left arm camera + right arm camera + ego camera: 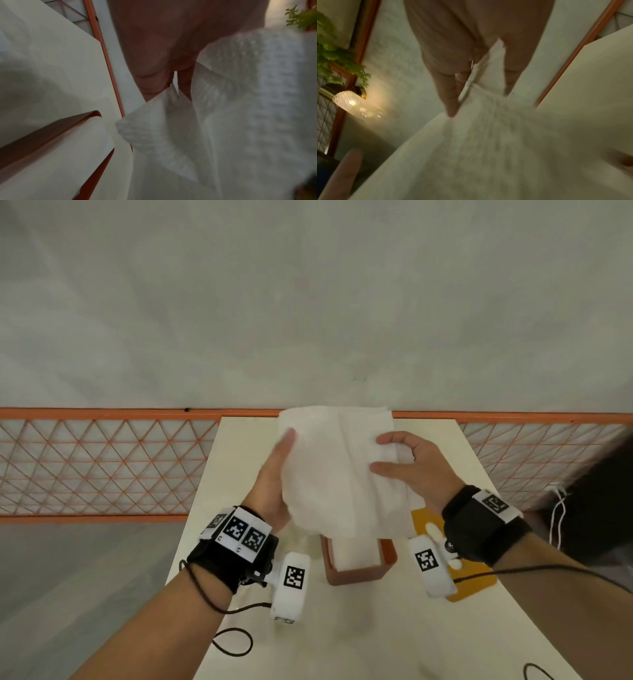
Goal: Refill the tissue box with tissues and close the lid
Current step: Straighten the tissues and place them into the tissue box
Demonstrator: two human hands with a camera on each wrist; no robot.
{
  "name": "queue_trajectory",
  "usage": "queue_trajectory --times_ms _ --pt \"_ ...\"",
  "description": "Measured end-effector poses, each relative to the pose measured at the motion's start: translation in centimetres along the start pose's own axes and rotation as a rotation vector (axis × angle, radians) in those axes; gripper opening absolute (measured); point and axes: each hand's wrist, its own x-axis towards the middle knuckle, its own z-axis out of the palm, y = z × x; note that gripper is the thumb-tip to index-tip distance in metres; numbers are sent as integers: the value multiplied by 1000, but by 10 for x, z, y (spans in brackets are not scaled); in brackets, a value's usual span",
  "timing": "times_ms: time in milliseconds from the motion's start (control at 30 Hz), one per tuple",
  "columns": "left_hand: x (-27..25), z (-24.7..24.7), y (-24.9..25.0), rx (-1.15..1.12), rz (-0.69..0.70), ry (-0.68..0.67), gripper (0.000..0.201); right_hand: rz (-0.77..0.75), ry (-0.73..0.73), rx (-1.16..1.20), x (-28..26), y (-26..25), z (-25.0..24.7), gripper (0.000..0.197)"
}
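Left hand (274,474): thumb lies along the front left edge of the tissue stack (342,470), fingers behind it, so this grip pinches the stack's left side; the left wrist view shows fingers (150,75) closed onto a folded tissue edge. Right hand (416,465): thumb and forefinger curl over the stack's right edge, grip closed on the tissues; the right wrist view shows paper drawn tight between thumb and fingers (450,97). The stack is held in the air between both grips, broad face toward the head camera, long axis running from its upper edge, far from the person, down to its lower edge near them. A vertical fold line sits right of centre. The lower edge hangs directly above the open tissue box (359,573); whether it touches the contents cannot be told. Box: orange, upright on the table (376,638), opening upward, white tissue visible inside. Yellow lid (476,580) with an oval slot lies flat on the table just right of the box, partly under the right wrist. Beyond the table: orange lattice fence (102,467), grey floor.
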Motion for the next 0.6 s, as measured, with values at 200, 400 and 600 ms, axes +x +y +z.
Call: queue_trajectory --times_ms 200,400,600 --pt "1 -3 -2 226 148 107 61 168 -7 29 0 21 1 76" --pt "2 -10 -1 585 276 -33 63 369 -132 -82 1 46 1 81" --pt "-1 -7 10 990 285 -174 43 -15 -146 -448 11 16 4 110"
